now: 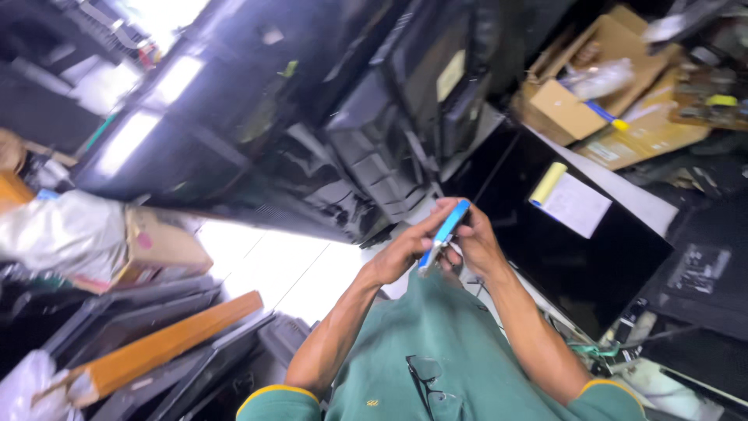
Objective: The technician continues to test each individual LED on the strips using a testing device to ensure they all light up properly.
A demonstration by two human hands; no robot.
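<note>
Both hands meet in front of the chest, just above the green shirt. Left hand and right hand hold one blue tool, slim, with a pale metallic end pointing back toward the body. It looks like a small cutter or pen-type tool; the blur hides which.

Grip: left fingers are curled along the tool's upper side, clamped on it. The right hand wraps the far side, fingers together on the same tool. Tool is tilted, blue end up and away, held clear of everything, not touching the table.

Just beyond the grip: a black flat panel lies on the table, with a white sheet and a yellow roll at its edge. Further out past the grip: open cardboard boxes with clutter. Left of the grip: dark moulded back covers leaning in a stack. Well off to the left of the grip: an orange board and a plastic bag. Glasses hang at the collar below the grip.

Step in hand, as a judgement: readying the tool between both hands, probably adjusting or opening it, no work on the panel yet. Next move calls for freeing one hand, a firm one-handed hold and a steady tip.
</note>
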